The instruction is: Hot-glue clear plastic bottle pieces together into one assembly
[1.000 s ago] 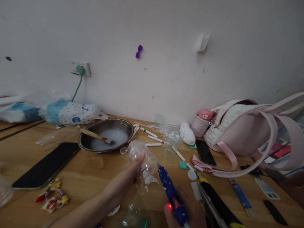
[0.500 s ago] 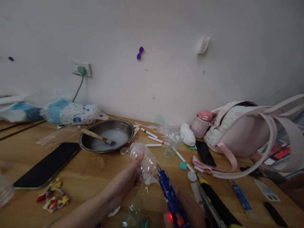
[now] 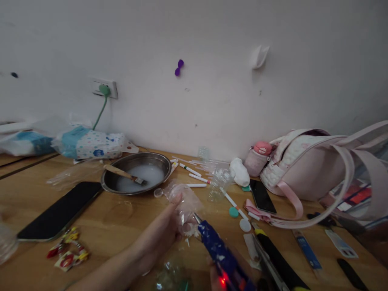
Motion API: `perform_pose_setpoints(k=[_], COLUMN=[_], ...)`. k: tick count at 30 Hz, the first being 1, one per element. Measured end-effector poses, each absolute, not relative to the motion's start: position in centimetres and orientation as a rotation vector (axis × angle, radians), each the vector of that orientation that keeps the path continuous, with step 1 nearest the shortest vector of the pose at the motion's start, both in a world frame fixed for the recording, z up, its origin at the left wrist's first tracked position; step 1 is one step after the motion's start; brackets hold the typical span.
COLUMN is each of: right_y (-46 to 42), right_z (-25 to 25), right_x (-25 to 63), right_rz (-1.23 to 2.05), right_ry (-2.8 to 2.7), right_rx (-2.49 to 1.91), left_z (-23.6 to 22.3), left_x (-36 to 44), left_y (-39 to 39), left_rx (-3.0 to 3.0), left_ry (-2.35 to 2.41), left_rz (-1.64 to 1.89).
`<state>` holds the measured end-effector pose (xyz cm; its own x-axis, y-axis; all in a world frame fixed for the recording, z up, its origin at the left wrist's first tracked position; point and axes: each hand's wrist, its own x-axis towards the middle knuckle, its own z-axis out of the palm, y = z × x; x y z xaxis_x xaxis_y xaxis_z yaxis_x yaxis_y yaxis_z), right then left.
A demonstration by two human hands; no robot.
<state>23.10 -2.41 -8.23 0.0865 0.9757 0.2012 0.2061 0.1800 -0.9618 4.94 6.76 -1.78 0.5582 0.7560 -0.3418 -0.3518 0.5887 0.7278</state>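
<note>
My left hand (image 3: 168,222) is wrapped round a clear plastic bottle piece (image 3: 188,202), thumb on its upper side. White scraps cling to its lower end. In my right hand (image 3: 233,262) is a blue hot glue gun (image 3: 218,248), its red light glowing and its paint speckled white. The metal nozzle points up and left, right beside the bottle piece; whether it touches the plastic I cannot tell. Below my left hand lies another clear plastic piece (image 3: 169,273), partly out of view. The right hand's fingers are mostly hidden behind the glue gun.
A steel bowl (image 3: 106,184) of cloudy liquid with a brush (image 3: 121,173) stands behind my left hand. Around lie a black phone (image 3: 60,212), several markers (image 3: 198,178), bottle caps (image 3: 245,225), a large utility knife (image 3: 279,256) and a pink bag (image 3: 315,169).
The glue gun has moved left and its nozzle now overlaps the edge of the bottle piece. My left hand has turned the bottle piece slightly.
</note>
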Motion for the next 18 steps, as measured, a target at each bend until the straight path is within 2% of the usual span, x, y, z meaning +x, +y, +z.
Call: perform_pose_setpoints(k=[5,7,11,13,18], right_y=[-0.4,-0.2,-1.2,-1.5,-1.2], right_z=[-7.6,-6.8,-5.8,-5.7,-6.8], right_x=[23.5,23.0,21.0,20.1,19.3], right_rz=[1.451,1.565,1.826,1.921,1.974], right_ry=[-1.180,-1.111,-0.628,-0.432,-0.435], right_rx=[-1.061,-0.963,-0.479,-0.254,-0.060], left_z=[-1.1,-1.2,-1.4,-1.6,-2.0], left_x=[5.4,5.4,5.5,5.5,5.4], left_y=[6.2,6.1,6.1,6.1,6.2], left_rx=[0.560,0.541,0.562,0.562,0.539], left_ry=[0.534,0.488,0.439,0.424,0.355], left_rz=[0.769,0.784,0.789,0.798,0.815])
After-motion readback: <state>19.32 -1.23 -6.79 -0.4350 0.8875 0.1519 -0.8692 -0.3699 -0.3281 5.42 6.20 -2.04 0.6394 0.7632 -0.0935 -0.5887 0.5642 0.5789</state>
